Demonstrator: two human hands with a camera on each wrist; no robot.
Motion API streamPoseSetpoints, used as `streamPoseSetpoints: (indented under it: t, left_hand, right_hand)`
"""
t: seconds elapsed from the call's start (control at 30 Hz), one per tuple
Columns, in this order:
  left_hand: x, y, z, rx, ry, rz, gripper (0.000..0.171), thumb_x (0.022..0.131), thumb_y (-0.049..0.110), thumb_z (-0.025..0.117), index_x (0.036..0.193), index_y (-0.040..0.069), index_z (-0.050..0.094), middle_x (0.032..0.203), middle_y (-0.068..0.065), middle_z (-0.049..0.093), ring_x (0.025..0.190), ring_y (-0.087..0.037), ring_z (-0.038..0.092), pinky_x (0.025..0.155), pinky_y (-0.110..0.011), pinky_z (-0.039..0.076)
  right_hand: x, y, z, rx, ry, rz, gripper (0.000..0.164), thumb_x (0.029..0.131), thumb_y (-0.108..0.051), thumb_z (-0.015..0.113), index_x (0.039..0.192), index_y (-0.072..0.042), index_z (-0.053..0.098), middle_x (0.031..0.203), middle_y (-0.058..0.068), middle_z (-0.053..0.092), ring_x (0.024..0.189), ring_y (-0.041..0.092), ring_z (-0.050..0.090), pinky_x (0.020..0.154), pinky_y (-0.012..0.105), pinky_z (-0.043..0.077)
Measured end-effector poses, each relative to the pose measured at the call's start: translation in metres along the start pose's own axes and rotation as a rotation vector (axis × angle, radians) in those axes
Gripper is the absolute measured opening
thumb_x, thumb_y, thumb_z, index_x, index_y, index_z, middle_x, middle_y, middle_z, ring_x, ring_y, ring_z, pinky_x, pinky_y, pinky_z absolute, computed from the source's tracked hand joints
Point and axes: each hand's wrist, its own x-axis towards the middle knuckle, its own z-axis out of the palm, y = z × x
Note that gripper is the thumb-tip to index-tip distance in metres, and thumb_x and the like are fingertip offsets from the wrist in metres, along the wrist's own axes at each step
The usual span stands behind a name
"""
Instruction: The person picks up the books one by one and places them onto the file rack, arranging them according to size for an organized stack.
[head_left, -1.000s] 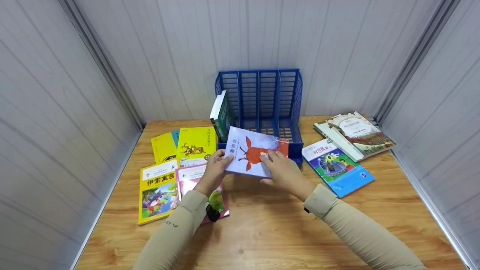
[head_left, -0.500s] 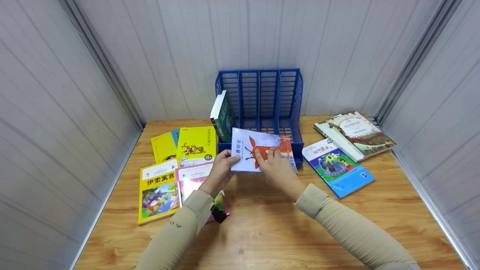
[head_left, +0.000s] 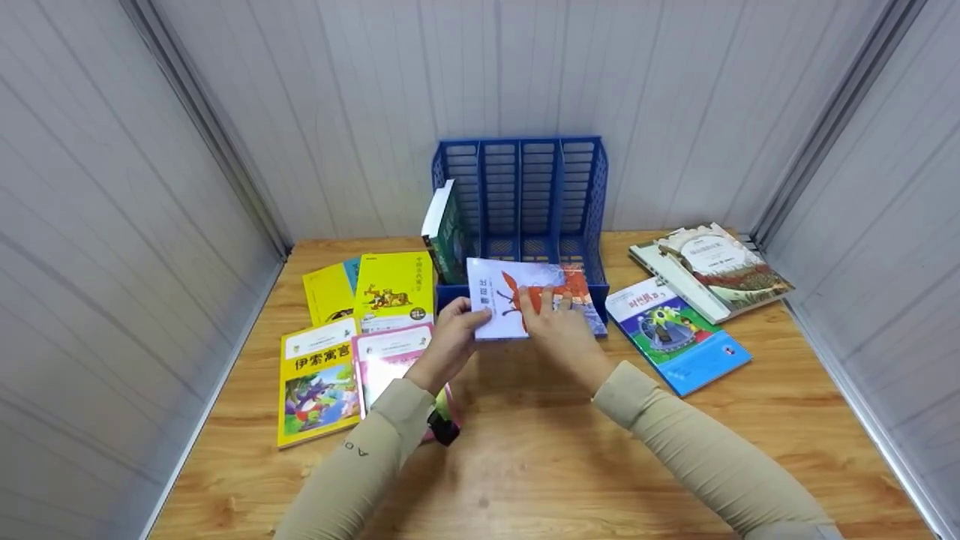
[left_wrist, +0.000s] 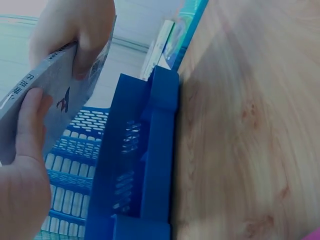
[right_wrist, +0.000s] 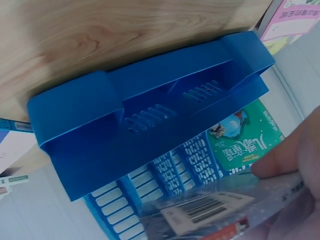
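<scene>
Both hands hold a thin picture book (head_left: pixel 529 271) with a pale lavender cover and a red, long-eared animal, raised before the blue book rack (head_left: pixel 517 202). My left hand (head_left: pixel 454 341) grips its left end, thumb on the cover. My right hand (head_left: pixel 566 337) grips the near edge toward the right, fingers spread over the cover. In the left wrist view the book's spine (left_wrist: pixel 30 80) shows lettering above the rack. A barcode (right_wrist: pixel 207 210) is visible on the book in the right wrist view. A thick green book (head_left: pixel 450 236) stands upright in the rack's leftmost slot.
Left on the wooden table (head_left: pixel 517 465) lie yellow books (head_left: pixel 394 289), a yellow-edged book (head_left: pixel 319 382) and a pink one (head_left: pixel 390 367). To the right are a blue book (head_left: pixel 679 337) and pale books (head_left: pixel 712 266). Panel walls (head_left: pixel 360 97) enclose the table.
The picture book has shifted slightly right, and its near edge has turned more level. Both hands moved with it; the right fingers now spread across the cover.
</scene>
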Motion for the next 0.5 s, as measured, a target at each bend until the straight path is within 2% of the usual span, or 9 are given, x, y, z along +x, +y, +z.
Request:
streamPoseSetpoints:
  t: [0.07, 0.13, 0.2, 0.27, 0.4, 0.5]
  left_hand:
    - [-0.001, 0.002, 0.001, 0.002, -0.003, 0.000, 0.020, 0.110, 0.008, 0.056, 0.129, 0.001, 0.057, 0.135, -0.017, 0.072, 0.106, -0.020, 0.074, 0.090, -0.033, 0.065]
    - [0.000, 0.003, 0.002, -0.014, -0.011, 0.006, 0.016, 0.112, 0.012, 0.056, 0.124, 0.001, 0.059, 0.117, -0.010, 0.075, 0.089, -0.012, 0.070, 0.077, -0.025, 0.062]
    - [0.001, 0.005, 0.003, -0.030, -0.017, 0.025, 0.016, 0.113, 0.016, 0.055, 0.117, 0.002, 0.060, 0.101, -0.005, 0.074, 0.076, -0.008, 0.065, 0.068, -0.023, 0.058]
    - [0.001, 0.006, 0.002, -0.028, -0.015, 0.051, 0.021, 0.115, 0.020, 0.052, 0.112, 0.002, 0.061, 0.093, -0.003, 0.073, 0.070, -0.008, 0.063, 0.065, -0.023, 0.057]
    - [0.004, 0.006, -0.004, 0.046, 0.020, 0.118, 0.024, 0.116, 0.020, 0.050, 0.111, 0.000, 0.062, 0.095, -0.009, 0.076, 0.076, -0.015, 0.077, 0.070, -0.032, 0.067]
    - [0.008, 0.003, -0.010, 0.156, 0.056, 0.185, 0.019, 0.114, 0.014, 0.052, 0.108, -0.001, 0.062, 0.098, -0.018, 0.077, 0.078, -0.018, 0.079, 0.072, -0.034, 0.067]
  right_hand:
    - [0.000, 0.003, 0.003, 0.019, 0.061, -0.009, 0.053, 0.102, 0.003, 0.063, 0.155, 0.001, 0.055, 0.133, 0.038, 0.068, 0.108, 0.057, 0.074, 0.075, 0.060, 0.066]
    - [0.000, 0.006, 0.005, 0.044, 0.115, -0.011, 0.051, 0.101, 0.003, 0.063, 0.152, 0.002, 0.057, 0.130, 0.036, 0.070, 0.102, 0.055, 0.076, 0.076, 0.059, 0.065]
    - [0.000, 0.010, 0.007, 0.066, 0.163, -0.008, 0.050, 0.100, 0.003, 0.062, 0.150, 0.003, 0.058, 0.127, 0.035, 0.072, 0.098, 0.053, 0.076, 0.079, 0.059, 0.065]
    - [0.001, 0.016, 0.007, 0.103, 0.195, 0.002, 0.051, 0.099, 0.003, 0.062, 0.150, 0.004, 0.058, 0.127, 0.034, 0.072, 0.096, 0.052, 0.076, 0.081, 0.060, 0.065]
    - [0.002, 0.027, 0.007, 0.257, 0.246, 0.033, 0.065, 0.089, 0.008, 0.068, 0.153, 0.007, 0.054, 0.132, 0.034, 0.070, 0.103, 0.053, 0.076, 0.082, 0.062, 0.064]
    - [0.002, 0.035, 0.008, 0.412, 0.291, 0.055, 0.075, 0.083, 0.012, 0.068, 0.156, 0.009, 0.049, 0.141, 0.035, 0.067, 0.110, 0.054, 0.074, 0.084, 0.062, 0.063]
